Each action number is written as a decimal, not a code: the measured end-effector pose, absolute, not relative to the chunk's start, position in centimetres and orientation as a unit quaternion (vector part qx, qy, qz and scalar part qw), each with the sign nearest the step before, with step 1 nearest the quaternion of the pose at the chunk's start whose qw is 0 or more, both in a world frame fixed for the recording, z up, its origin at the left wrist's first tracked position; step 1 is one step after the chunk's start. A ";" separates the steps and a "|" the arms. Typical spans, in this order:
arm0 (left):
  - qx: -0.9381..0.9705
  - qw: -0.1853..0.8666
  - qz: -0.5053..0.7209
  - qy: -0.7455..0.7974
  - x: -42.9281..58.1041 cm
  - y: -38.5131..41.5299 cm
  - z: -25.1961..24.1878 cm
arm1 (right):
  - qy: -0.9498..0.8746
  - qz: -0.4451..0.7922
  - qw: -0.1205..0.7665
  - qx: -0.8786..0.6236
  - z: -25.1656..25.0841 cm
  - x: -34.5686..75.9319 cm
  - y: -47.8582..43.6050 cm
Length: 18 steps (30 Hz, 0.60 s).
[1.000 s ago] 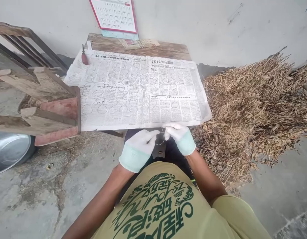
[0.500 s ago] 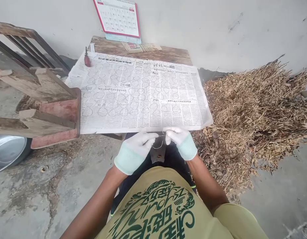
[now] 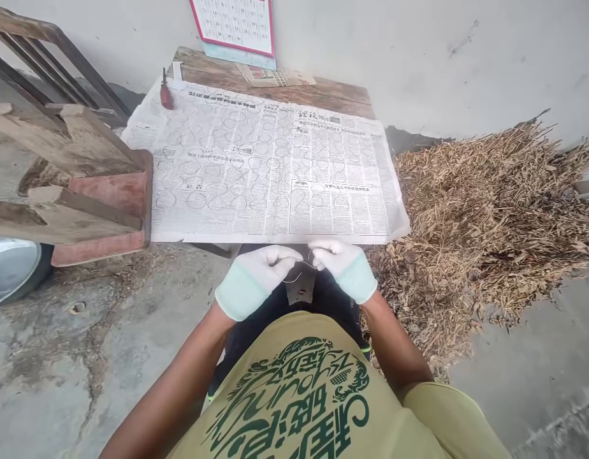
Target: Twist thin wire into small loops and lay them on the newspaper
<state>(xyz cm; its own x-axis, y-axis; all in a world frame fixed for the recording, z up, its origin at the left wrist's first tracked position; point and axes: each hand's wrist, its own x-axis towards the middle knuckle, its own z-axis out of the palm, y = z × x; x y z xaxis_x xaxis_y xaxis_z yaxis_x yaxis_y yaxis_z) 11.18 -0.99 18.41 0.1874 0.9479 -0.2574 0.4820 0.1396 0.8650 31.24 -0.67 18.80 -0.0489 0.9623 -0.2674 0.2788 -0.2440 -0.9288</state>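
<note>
Pinching a thin wire in left hand and right hand, fingertips now drawing nearer, wire flattening, below the newspaper.

From my seat I see a large newspaper spread across the middle of the frame and covering most of a worn wooden table. A red-handled tool lies at the sheet's upper left corner. A folded printed paper sits on the bare boards at the top, just below a red-edged calendar on the pale wall. At left, an overturned wooden stool touches the newspaper's edge, with a metal basin at the left border. A heap of dry stalks fills the right side on the cracked concrete floor.
</note>
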 end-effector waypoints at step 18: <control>0.566 0.525 0.280 0.570 10.6 -0.6 17.5 | -0.648 0.384 0.323 -0.573 15.8 31.9 -0.9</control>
<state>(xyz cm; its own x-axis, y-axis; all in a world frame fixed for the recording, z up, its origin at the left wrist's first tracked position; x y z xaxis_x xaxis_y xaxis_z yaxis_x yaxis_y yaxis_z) 10.63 -0.60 17.53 0.1924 0.9398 -0.2824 0.3516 0.2027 0.9140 31.92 -0.93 15.84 -0.1341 0.9907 -0.0226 0.4944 0.0472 -0.8680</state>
